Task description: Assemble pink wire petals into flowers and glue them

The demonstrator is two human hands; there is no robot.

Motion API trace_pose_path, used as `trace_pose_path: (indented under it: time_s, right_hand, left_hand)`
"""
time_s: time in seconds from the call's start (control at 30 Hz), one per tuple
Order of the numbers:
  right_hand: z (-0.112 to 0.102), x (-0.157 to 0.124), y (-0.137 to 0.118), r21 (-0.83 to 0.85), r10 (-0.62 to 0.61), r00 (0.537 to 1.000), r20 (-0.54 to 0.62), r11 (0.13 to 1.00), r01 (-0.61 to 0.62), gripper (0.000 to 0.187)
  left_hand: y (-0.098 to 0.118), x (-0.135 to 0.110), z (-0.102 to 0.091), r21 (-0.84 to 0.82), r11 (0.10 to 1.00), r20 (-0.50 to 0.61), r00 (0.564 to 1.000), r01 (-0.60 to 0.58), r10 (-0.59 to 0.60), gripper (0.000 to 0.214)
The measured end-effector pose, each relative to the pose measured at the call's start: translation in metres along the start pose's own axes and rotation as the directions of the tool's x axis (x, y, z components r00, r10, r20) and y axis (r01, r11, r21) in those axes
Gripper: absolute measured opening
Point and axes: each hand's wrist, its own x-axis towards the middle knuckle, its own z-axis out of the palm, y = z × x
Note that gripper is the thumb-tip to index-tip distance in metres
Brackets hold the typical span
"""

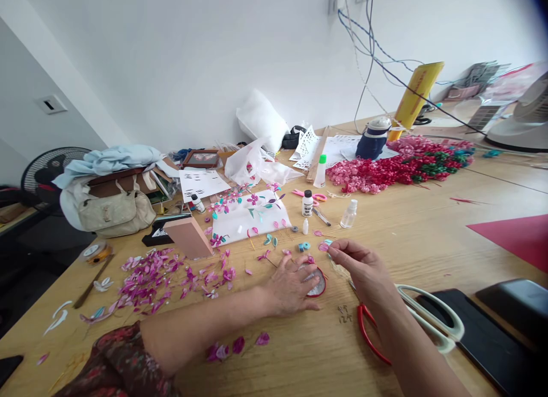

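Observation:
My left hand (285, 288) lies palm down with its fingers spread, partly over a small round dish (317, 284) with a red rim. Its fingers hide part of the dish. My right hand (363, 268) is closed in a pinch at a small translucent pink petal (324, 246) with a bit of blue beside it. Teal tape rolls (303, 247) stand just left of that petal. Under my right forearm are red-handled pliers (363, 328) and scissors with pale handles (454, 323). Loose purple petals (149, 280) are heaped to the left.
A pink block (188, 237) stands behind the petals, beside a white sheet (257, 211) with flower pieces. Small bottles (307, 204), a spray bottle (349, 214) and pink scissors (314, 197) stand or lie farther back. Red and pink flower bunches (385, 171) are at the back right.

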Motion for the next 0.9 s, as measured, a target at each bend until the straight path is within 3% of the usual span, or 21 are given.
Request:
trace_pose_path:
  time_s: [0.1, 0.2, 0.23, 0.27, 0.33, 0.37, 0.4, 0.47, 0.6, 0.9]
  right_hand:
    - [0.0, -0.001, 0.001, -0.016, -0.005, 1.0, 0.01, 1.0, 0.005, 0.018]
    - [0.001, -0.001, 0.002, -0.037, -0.015, 1.0, 0.022, 0.999, 0.016, 0.019]
    - [0.001, -0.002, 0.001, -0.046, -0.016, 0.999, 0.028, 0.999, 0.017, 0.019]
    - [0.002, -0.002, 0.001, -0.055, -0.013, 0.999, 0.037, 0.998, 0.015, 0.019]
    - [0.005, -0.002, 0.0, -0.07, -0.005, 0.998, 0.063, 0.997, 0.01, 0.02]
    - [0.006, -0.003, -0.001, -0.077, -0.001, 0.997, 0.076, 0.997, 0.007, 0.02]
    - [0.009, -0.004, -0.002, -0.082, 0.003, 0.996, 0.089, 0.997, 0.005, 0.021]
    - [0.014, -0.005, -0.004, -0.089, 0.009, 0.994, 0.108, 0.996, 0.0, 0.024]
    - [0.025, -0.008, -0.007, -0.117, 0.035, 0.992, 0.121, 0.993, -0.021, 0.028]
    - [0.047, -0.01, -0.017, -0.197, 0.076, 0.99, 0.121, 0.979, -0.051, 0.029]
  left_hand:
    - [-0.005, 0.001, 0.0, -0.063, 0.998, -0.06, 0.998, 0.031, -0.035, 0.05]
    - [-0.012, 0.003, -0.012, -0.365, 0.919, -0.116, 0.972, 0.147, -0.202, 0.035]
    - [-0.013, 0.004, -0.018, -0.537, 0.824, -0.103, 0.954, 0.184, -0.281, 0.029]
    - [-0.015, 0.004, -0.025, -0.72, 0.662, -0.062, 0.931, 0.208, -0.36, 0.026]
    - [-0.016, 0.002, -0.039, -0.957, 0.206, 0.087, 0.883, 0.202, -0.462, 0.025]
    - [-0.016, 0.001, -0.046, -0.984, 0.004, 0.158, 0.872, 0.18, -0.463, 0.027]
    - [-0.015, 0.0, -0.052, -0.977, -0.141, 0.209, 0.866, 0.162, -0.455, 0.029]
    - [-0.015, -0.002, -0.06, -0.949, -0.286, 0.252, 0.86, 0.131, -0.444, 0.03]
    - [-0.014, -0.005, -0.064, -0.936, -0.34, 0.246, 0.859, 0.089, -0.45, 0.03]
    - [-0.011, -0.016, -0.066, -0.951, -0.305, 0.215, 0.82, 0.053, -0.53, 0.026]
